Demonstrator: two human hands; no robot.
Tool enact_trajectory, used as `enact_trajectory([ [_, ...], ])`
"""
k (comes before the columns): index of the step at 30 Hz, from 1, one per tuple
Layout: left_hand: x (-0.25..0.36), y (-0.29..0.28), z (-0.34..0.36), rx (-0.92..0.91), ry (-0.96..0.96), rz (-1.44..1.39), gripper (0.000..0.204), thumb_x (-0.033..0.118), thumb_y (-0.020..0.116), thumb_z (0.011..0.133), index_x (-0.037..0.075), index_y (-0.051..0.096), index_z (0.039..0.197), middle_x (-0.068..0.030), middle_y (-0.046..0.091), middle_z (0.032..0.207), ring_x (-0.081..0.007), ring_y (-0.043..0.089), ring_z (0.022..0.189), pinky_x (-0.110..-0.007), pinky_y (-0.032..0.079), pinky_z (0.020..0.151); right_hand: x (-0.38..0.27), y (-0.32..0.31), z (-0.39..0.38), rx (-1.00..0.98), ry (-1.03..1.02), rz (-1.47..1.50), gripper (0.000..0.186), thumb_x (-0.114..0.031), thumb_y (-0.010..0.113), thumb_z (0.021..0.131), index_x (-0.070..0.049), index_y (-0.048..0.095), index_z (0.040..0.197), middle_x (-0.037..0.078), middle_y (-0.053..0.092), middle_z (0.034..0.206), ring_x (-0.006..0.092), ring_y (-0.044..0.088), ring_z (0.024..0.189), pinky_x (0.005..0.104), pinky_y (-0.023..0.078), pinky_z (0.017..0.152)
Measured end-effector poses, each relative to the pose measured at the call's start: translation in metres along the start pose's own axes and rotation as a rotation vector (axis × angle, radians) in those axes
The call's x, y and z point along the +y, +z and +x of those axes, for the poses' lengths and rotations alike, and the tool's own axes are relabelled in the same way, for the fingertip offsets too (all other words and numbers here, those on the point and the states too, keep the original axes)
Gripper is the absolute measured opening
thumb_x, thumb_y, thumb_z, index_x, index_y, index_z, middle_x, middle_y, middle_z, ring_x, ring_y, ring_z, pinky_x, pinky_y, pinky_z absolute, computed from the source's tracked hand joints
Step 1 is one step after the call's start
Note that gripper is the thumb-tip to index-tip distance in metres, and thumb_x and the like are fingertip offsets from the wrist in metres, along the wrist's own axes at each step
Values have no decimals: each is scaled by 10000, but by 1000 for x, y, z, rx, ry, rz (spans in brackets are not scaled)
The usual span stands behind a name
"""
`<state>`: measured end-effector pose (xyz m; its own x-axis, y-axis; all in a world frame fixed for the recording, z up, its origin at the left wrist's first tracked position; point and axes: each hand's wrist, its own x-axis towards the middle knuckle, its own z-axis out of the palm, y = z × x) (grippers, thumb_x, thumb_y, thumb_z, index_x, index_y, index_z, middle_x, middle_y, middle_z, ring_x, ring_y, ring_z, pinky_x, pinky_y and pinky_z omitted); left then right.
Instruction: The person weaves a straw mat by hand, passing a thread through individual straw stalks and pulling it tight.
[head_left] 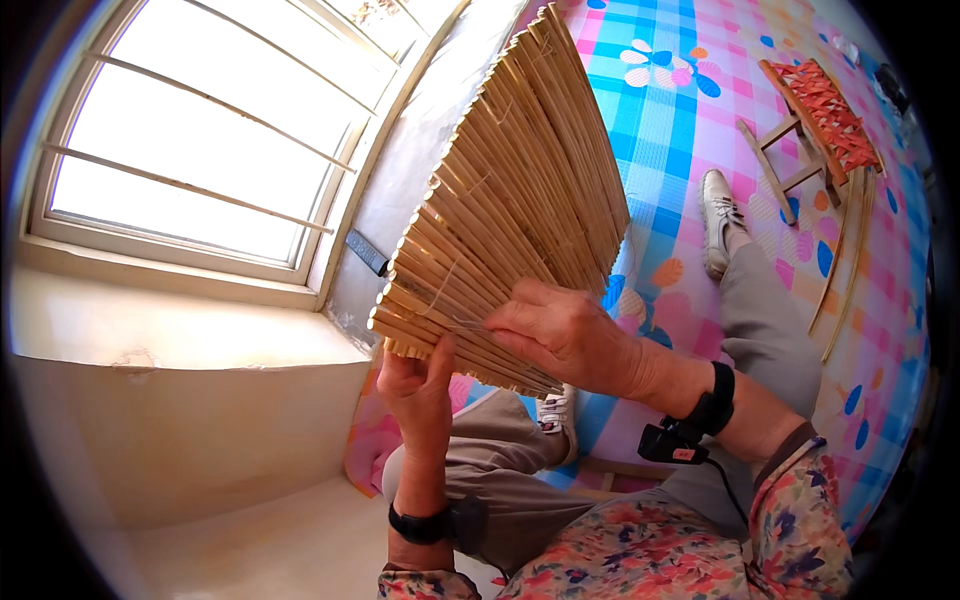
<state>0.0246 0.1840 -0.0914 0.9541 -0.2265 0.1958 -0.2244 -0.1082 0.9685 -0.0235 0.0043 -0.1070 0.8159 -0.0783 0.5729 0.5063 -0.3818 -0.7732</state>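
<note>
A mat of straw-coloured reed stalks (pixel 510 180), laid side by side and bound with thin thread, stands tilted up in front of me. My left hand (pixel 418 385) is closed on its near left corner, thumb on the face and fingers behind, mostly hidden. Over the lower part of the mat, my right hand (pixel 570 335) is closed in a pinch. A thin pale thread (pixel 462 323) runs across the stalks to its fingertips. Whether a small tool is also in that pinch, I cannot tell.
A barred window (pixel 200 130) and its sill are at the left, with a dark remote control (pixel 367 252) beside the mat. A stool with a red woven seat (pixel 825 110) lies on the checked floral floor sheet (pixel 650 200) at the right, near long thin strips (pixel 850 260).
</note>
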Motion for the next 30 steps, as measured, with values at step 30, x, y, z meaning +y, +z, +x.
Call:
enact_trajectory([
  [30, -1, -1, -2, 34, 17, -76, 296, -56, 608, 842, -17, 522, 1122, -69, 607, 1057, -113, 566, 959, -245, 448, 851, 20, 6, 9, -168, 54, 149, 235, -143, 610, 818, -52, 624, 1034, 123, 582, 840, 307, 598, 783, 386, 496, 672],
])
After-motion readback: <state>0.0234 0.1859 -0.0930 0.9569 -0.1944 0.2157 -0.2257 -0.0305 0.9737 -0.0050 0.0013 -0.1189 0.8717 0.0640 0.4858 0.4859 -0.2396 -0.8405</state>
